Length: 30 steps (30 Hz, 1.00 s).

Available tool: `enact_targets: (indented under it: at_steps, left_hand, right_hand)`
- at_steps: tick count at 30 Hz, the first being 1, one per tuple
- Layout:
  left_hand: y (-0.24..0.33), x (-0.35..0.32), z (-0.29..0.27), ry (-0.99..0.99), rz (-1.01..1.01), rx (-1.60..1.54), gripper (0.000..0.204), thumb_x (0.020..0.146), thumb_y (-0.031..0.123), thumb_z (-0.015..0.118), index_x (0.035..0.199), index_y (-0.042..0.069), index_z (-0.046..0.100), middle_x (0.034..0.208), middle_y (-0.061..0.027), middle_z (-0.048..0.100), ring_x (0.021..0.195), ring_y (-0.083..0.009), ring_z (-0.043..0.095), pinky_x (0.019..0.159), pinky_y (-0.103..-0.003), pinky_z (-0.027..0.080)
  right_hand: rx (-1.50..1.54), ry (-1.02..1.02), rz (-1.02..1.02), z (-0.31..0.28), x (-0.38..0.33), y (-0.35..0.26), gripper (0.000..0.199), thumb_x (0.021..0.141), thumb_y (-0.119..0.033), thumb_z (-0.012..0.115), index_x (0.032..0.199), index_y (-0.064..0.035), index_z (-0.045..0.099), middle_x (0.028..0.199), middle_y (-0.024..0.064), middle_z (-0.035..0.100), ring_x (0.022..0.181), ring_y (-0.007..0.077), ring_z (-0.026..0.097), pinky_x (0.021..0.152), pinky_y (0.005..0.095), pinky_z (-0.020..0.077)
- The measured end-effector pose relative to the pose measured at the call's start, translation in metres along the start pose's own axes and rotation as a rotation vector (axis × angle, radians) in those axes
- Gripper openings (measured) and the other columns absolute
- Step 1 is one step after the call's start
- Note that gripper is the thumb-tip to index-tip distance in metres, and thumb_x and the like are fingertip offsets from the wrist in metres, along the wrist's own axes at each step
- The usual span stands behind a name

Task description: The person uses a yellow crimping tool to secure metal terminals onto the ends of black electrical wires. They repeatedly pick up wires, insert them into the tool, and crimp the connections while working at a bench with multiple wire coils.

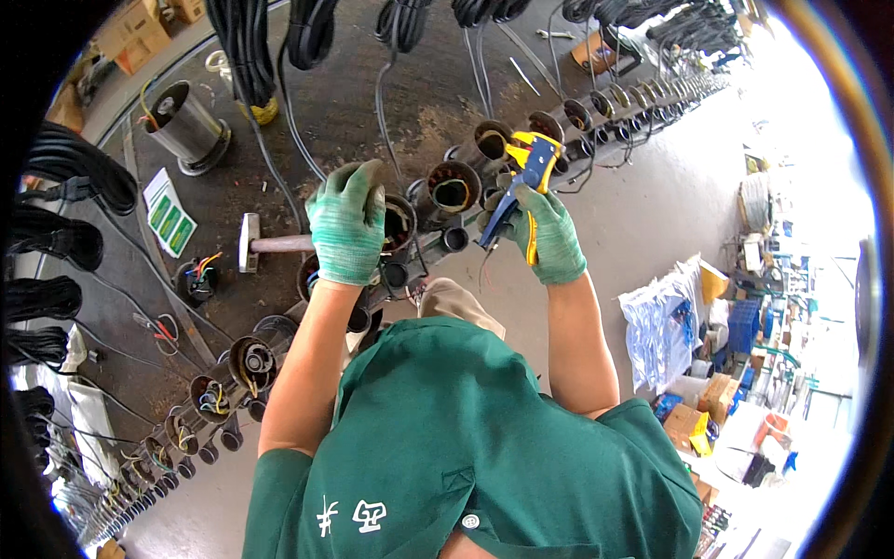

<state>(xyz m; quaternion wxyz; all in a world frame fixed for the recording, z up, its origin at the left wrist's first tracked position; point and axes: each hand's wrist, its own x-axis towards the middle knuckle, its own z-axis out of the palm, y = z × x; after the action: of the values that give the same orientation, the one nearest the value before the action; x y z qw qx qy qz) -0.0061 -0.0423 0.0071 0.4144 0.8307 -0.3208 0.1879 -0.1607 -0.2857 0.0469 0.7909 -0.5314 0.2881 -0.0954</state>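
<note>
My right hand [551,238], in a green and grey work glove, is closed round a yellow and blue wire stripper [533,172]. The tool's jaws point up and away from me, above the row of metal tubes. My left hand [346,228], gloved alike, has its fingers bent inward beside the rim of an open metal tube [400,226]. Whatever those fingers pinch is hidden. Between my hands stands another tube [453,189] with wires inside. A hammer [249,244] lies on the bench left of my left hand, its handle running toward my wrist.
Tubes with loose wires [212,398] line the bench's near edge on both sides. Bundled black cables [310,35] lie along the far side. A steel cylinder [186,126], a green and white card [170,216] and red-handled pliers [166,329] rest at left. Boxes [717,399] stand right.
</note>
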Motion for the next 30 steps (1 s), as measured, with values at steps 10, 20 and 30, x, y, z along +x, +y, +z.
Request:
enact_targets:
  at_steps: [10, 20, 30]
  left_hand:
    - [0.056, 0.036, 0.046, -0.423, 0.158, 0.448, 0.028, 0.091, 0.026, 0.074, 0.118, 0.021, 0.075, 0.109, -0.0043, 0.073, 0.107, -0.0287, 0.067, 0.107, -0.054, 0.041]
    - [0.076, 0.05, 0.099, -0.73, -0.065, 0.592, 0.013, 0.085, 0.023, 0.077, 0.096, 0.016, 0.077, 0.103, -0.0075, 0.068, 0.104, -0.0304, 0.065, 0.094, -0.052, 0.047]
    - [0.077, 0.005, 0.086, -0.624, -0.243, 0.082, 0.03, 0.091, 0.004, 0.07, 0.12, 0.002, 0.065, 0.105, -0.0165, 0.068, 0.096, -0.0362, 0.068, 0.084, -0.043, 0.055]
  right_hand:
    - [0.047, -0.097, 0.072, -0.056, 0.014, 0.004, 0.046, 0.102, -0.028, 0.067, 0.136, 0.0014, 0.058, 0.107, 0.0147, 0.073, 0.094, 0.0313, 0.075, 0.083, 0.0465, 0.0634]
    - [-0.069, -0.373, 0.218, -0.112, 0.063, 0.004, 0.041, 0.101, -0.029, 0.07, 0.129, -0.001, 0.06, 0.105, 0.0095, 0.072, 0.093, 0.019, 0.071, 0.086, 0.0355, 0.0587]
    - [-0.112, -0.495, 0.299, -0.119, 0.064, 0.003, 0.035, 0.102, -0.024, 0.069, 0.13, -0.0042, 0.062, 0.109, 0.0011, 0.067, 0.101, 0.0111, 0.06, 0.096, 0.0303, 0.0509]
